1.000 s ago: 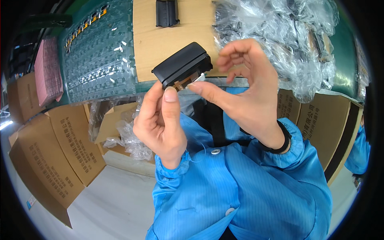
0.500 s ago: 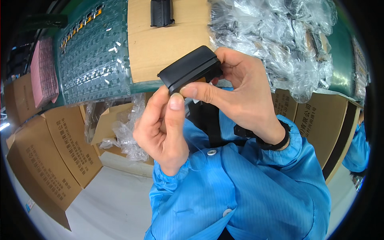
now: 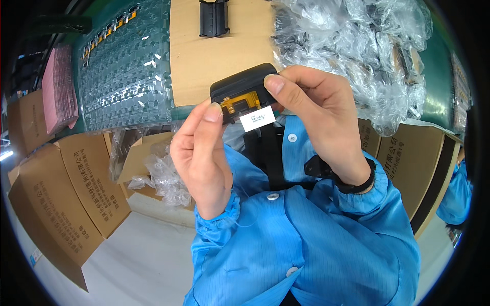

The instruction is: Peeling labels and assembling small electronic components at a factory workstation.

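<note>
Pinching a small black plastic module with an orange flex strip [image 3: 244,95] between both hands, the person holds it up at chest height; the right hand [image 3: 319,115] clamps its top, the left hand [image 3: 200,153] closes on its lower edge. A white rectangular label [image 3: 258,119] sits partly stuck under it, seemingly not yet pressed flat. Beyond lie a brown cardboard sheet [image 3: 204,56], heaped clear plastic bags [image 3: 357,46] and a green-tinted blister tray [image 3: 122,76].

Both hands hold a small black plastic part [image 3: 244,87] up before the bench. The left hand [image 3: 200,153] pinches its lower edge; the right hand [image 3: 319,109] grips its top, beside a white label [image 3: 257,119].
</note>
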The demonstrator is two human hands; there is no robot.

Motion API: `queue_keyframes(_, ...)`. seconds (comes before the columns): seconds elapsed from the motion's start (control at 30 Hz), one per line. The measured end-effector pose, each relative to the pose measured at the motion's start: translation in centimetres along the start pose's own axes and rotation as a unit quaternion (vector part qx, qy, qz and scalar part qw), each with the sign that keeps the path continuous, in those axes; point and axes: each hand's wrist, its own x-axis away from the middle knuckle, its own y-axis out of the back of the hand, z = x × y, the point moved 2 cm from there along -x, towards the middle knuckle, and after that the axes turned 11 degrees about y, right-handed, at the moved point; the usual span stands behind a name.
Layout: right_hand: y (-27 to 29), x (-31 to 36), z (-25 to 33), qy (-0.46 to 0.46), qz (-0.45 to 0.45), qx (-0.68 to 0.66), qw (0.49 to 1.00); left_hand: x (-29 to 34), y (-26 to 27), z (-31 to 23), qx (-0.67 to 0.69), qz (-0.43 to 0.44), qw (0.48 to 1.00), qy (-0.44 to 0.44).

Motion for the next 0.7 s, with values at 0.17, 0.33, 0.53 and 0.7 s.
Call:
queue_keyframes(0.17,-0.8,0.2,0.1,0.012,-0.035,-0.038,0.999,0.0,-0.5,-0.2,-0.042,-0.020,0.999,-0.019)
queue_keyframes(0.33,-1.0,0.4,0.1,0.013,-0.023,-0.048,0.999,0.1,-1.1,0.0,-0.116,-0.045,0.991,-0.057)
queue_keyframes(0.53,-1.3,0.4,-0.5,-0.009,-0.032,-0.071,0.997,0.4,-1.3,0.6,-0.142,-0.061,0.981,-0.118)
queue_keyframes(0.7,-1.5,0.4,-1.1,-0.004,-0.039,-0.077,0.996,0.1,-0.8,1.3,-0.138,-0.062,0.983,-0.100)
